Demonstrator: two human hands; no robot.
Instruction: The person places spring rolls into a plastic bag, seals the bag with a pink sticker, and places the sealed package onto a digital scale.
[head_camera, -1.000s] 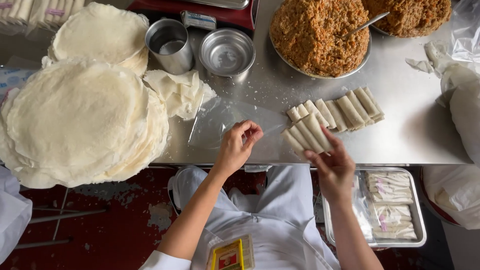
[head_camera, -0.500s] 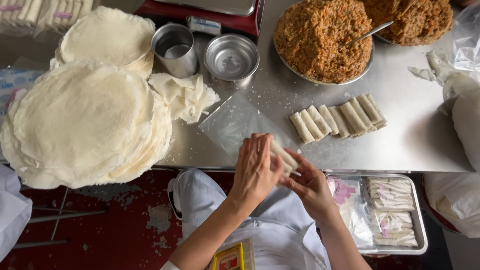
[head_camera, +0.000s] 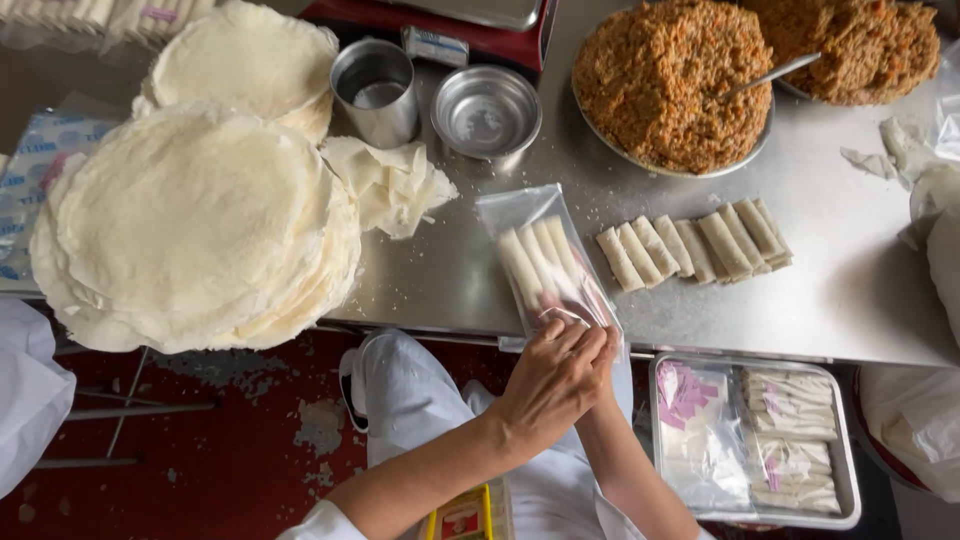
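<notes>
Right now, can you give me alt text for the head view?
Both hands, the left hand over the right hand, hold the near end of a clear plastic bag with three spring rolls inside, on a steel table. More rolls lie to its right, stacked round wrappers to its left.

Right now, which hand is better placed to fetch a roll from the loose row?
Probably the right hand: the row of pale pastry rolls lies on its side of the clear plastic bag, while the left hand, lying over it, pinches the bag's mouth.
</notes>
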